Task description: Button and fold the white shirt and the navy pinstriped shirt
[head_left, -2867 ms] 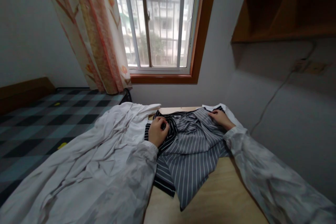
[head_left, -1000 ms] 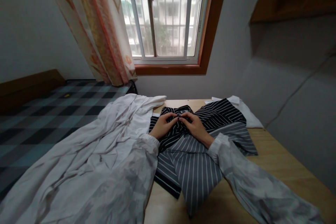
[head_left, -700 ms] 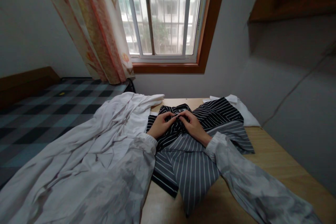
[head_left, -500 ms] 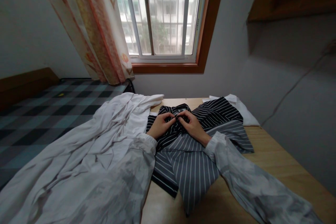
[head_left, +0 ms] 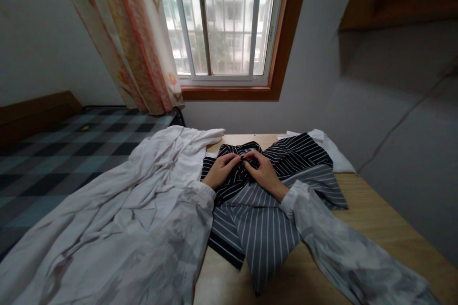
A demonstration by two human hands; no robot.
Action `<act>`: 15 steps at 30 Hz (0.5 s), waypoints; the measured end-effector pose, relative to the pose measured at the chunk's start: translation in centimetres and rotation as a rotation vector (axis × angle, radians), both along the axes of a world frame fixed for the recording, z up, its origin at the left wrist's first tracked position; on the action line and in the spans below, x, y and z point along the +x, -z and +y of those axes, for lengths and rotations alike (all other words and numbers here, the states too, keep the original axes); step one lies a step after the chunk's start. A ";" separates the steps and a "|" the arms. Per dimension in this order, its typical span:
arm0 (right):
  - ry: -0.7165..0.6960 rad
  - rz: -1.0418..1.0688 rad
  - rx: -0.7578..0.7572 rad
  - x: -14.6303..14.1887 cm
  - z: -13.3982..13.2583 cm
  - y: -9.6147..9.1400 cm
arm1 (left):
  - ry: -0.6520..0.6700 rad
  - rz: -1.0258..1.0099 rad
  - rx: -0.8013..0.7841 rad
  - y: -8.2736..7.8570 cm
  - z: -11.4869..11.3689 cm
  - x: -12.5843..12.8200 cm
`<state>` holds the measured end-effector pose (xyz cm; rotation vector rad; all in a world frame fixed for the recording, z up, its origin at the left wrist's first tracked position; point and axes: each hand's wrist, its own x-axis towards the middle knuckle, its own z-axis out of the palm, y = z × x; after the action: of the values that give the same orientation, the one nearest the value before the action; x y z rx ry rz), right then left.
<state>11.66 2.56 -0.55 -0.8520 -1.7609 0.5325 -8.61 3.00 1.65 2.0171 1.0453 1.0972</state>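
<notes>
both hands have been brought together at the collar since the earliest frame, when the right one was laid out to the side. two hands counted: left hand [head_left: 221, 170] and right hand [head_left: 264, 173], fingertips met, fingers curled in and pinched shut on a small fold of the one striped shirt [head_left: 266, 228]. shirt is spread on the wooden table [head_left: 379, 228]. two white pieces noted: crumpled white garment [head_left: 136, 200] touching at left, folded white cloth [head_left: 338, 157] behind at right.
</notes>
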 end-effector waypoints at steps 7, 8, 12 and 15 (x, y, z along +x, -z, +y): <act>0.007 0.013 0.010 0.2 0.3 0.3 | -0.076 0.033 0.109 0.4 0.0 0.0; 0.003 0.030 -0.016 0.3 0.5 0.4 | -0.071 0.038 0.115 0.5 0.0 0.0; -0.042 0.114 -0.137 0.6 1.1 0.8 | -0.056 0.044 0.136 0.3 -0.2 0.0; -0.091 0.163 -0.209 0.9 1.5 0.9 | -0.060 0.037 0.145 0.2 -0.3 0.0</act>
<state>12.56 4.11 -1.50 -0.8495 -1.6194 0.8348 -8.59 2.72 1.48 2.1391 1.0795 1.2015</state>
